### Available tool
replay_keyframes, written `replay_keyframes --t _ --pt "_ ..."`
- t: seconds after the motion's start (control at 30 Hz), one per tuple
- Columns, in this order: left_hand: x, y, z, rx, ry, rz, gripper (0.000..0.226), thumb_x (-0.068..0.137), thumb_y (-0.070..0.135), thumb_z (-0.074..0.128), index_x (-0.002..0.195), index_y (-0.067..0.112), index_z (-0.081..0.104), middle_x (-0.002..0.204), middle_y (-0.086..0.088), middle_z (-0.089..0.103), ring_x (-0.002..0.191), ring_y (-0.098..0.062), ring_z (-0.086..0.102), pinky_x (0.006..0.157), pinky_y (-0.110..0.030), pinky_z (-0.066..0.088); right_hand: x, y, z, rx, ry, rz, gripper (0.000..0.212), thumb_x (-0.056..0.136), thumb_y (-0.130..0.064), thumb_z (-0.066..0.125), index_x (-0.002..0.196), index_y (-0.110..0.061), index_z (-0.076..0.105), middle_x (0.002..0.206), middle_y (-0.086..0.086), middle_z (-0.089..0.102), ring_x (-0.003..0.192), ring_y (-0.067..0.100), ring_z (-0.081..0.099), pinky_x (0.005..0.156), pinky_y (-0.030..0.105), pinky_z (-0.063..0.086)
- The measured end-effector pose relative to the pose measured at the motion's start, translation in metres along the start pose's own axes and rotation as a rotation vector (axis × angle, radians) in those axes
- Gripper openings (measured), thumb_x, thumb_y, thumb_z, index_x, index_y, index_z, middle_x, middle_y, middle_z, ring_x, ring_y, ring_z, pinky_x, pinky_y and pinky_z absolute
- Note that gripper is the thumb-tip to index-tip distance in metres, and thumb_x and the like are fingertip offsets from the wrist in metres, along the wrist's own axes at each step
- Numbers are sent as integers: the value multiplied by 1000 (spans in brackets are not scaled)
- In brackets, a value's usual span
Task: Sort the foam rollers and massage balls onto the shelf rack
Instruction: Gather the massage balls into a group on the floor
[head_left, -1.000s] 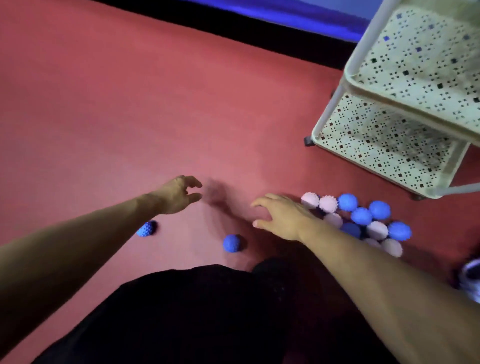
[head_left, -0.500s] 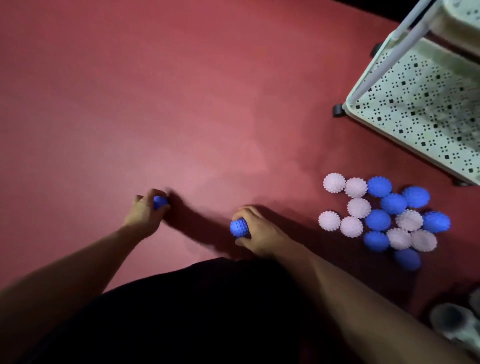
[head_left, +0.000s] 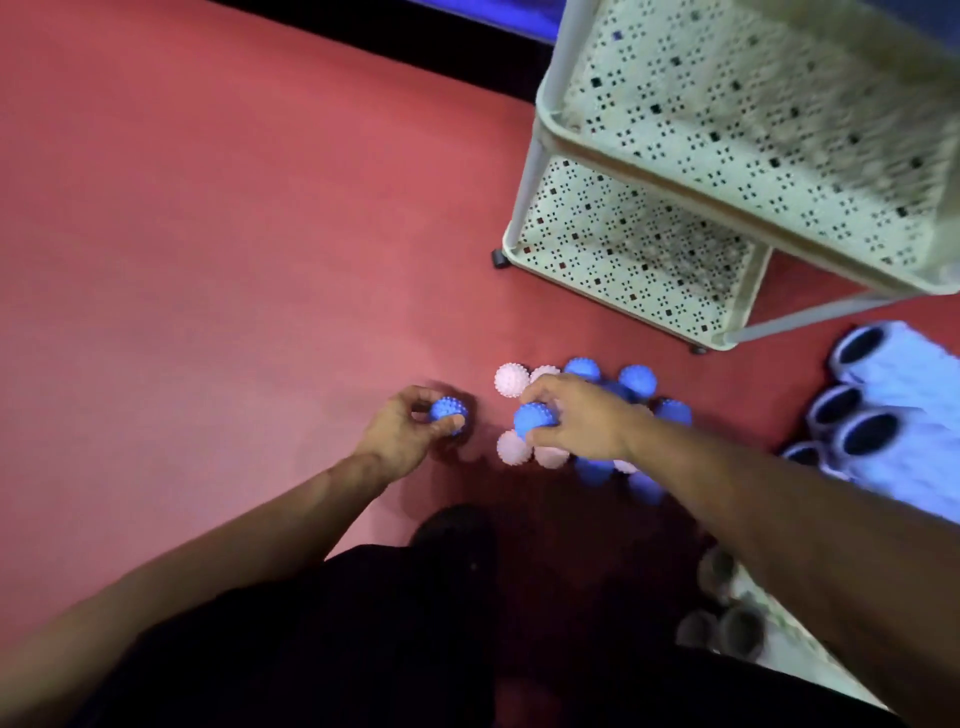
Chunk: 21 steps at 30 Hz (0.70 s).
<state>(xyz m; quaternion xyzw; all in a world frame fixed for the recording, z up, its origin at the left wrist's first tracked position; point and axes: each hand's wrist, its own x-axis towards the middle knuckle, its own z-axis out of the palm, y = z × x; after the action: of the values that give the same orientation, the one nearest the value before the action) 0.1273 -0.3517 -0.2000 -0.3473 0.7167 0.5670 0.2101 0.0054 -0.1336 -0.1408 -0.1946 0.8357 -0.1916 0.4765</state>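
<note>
Grip: left hand (head_left: 402, 434) holds one blue spiked ball (head_left: 448, 410); right hand (head_left: 574, 418) another (head_left: 535, 418). Step: gathering balls beside the pile (head_left: 613, 395). Next: carry both to the empty shelf rack (head_left: 540, 249).

My two forearms (head_left: 779, 525) are bare, no sleeves, watch or rings showing. Below them I see dark black clothing (head_left: 363, 639) covering my lap and knee.

A dull red floor (head_left: 218, 218) fills most of the view — smooth, unpatterned, darker toward the bottom. Along the far edge runs a black strip (head_left: 395, 44), and beyond it a band of blue light (head_left: 498, 13) — dim room overall.
</note>
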Motion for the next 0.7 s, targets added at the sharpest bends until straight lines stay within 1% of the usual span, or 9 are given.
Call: replay_keyframes --t 0.07,0.17,0.27,0.33,0.4,0.47,0.53,0.63,0.7 --pt "1 11 24 -14 -20 12 36 81 14 82 112 5 65 102 -1 68 85 -13 62 67 -7 48 -15 27 -27 -59 33 33 43 81 -27 76 121 -27 61 108 -5 55 95 14 56 93 25 42" --pt "4 22 53 0 -1 -25 33 81 18 82 108 7 67 100 -4 70 82 -12 62 60 -3 43 -35 68 -46 93 130 137 41 80 -22 77 117 -28 61 103 -6 60 91 15 58 85 25 43" --pt "9 28 78 -15 28 -54 31 80 23 83 101 2 73 94 -9 74 73 -12 60 55 -7 44 -55 111 -44 190 210 275 38 78 -22 78 113 -25 62 97 -3 65 86 17 62 79 27 47" --pt "12 31 89 -17 60 -66 33 80 27 83 100 2 72 91 -9 73 70 -13 58 56 -13 46 -62 138 -35 245 238 380 43 66 -35 79 105 -23 66 92 1 72 81 21 67 80 34 54" --pt "16 33 99 -19 75 -87 35 81 31 81 99 3 73 92 -10 73 73 -15 60 64 -25 50 -64 165 -29 314 245 433 57 49 -51 70 95 -16 71 81 3 74 74 21 69 80 42 57" --pt "19 33 105 -12 87 -111 36 83 36 79 99 4 73 89 -9 72 74 -18 60 69 -33 51 -67 177 -23 383 257 491 46 57 -47 73 87 -12 75 79 10 76 68 17 65 81 45 57" --pt "19 33 110 -37 98 -142 41 83 43 78 98 5 72 84 -7 69 72 -21 60 67 -38 53 -72 185 -18 364 249 560 29 74 -36 78 86 -10 78 84 12 76 69 16 62 77 39 56" --pt "17 34 114 -25 87 -191 41 86 46 73 99 7 70 88 -9 68 78 -27 66 74 -50 60 -75 196 -7 259 167 625 23 82 -32 73 80 -9 76 80 12 72 69 17 61 60 27 45" --pt "14 35 115 -8 79 -220 39 91 45 67 103 7 70 91 -9 68 84 -30 68 75 -55 60 -72 193 -2 174 122 641 24 85 -30 68 73 -9 69 75 12 67 67 19 60 48 24 37"
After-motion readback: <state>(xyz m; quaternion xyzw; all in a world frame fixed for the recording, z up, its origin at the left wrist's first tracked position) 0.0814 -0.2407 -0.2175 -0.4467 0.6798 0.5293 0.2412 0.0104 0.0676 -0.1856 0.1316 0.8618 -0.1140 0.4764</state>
